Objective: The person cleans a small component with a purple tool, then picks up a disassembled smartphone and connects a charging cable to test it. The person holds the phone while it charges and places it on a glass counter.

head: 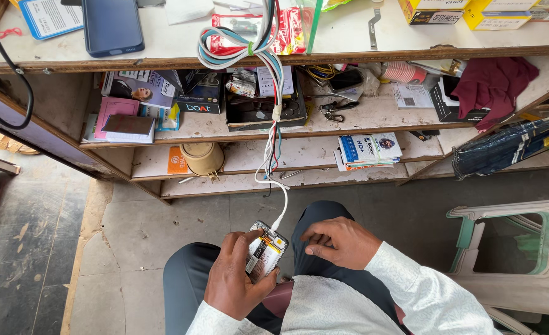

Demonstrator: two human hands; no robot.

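Left hand is clamped around an opened phone, back cover off, battery and internals facing up. Thumb lies across the battery side, fingers wrap underneath. Phone sits at about 6 o'clock in the view, over the person's lap, between the knees.

Right hand rests on the right thigh at 3 o'clock of the phone, near but not touching it. Fingers loosely curled, holding nothing that I can see.

White cable is plugged into the phone's top edge and runs up toward 12 o'clock, joining a bundle of multicoloured leads hanging from the upper worktop. Bundle is tied with a green band.

Progress, my read: cover removal done, cable connected. No tool in either hand, cover not back on. Whether the board is powered or charging I can't tell; the screen side faces down.

Around: shelves at 12 o'clock are stacked with boxes, packets, a maroon cloth. A dark blue phone lies on the worktop at 11 o'clock. Plastic stool at 3 o'clock.
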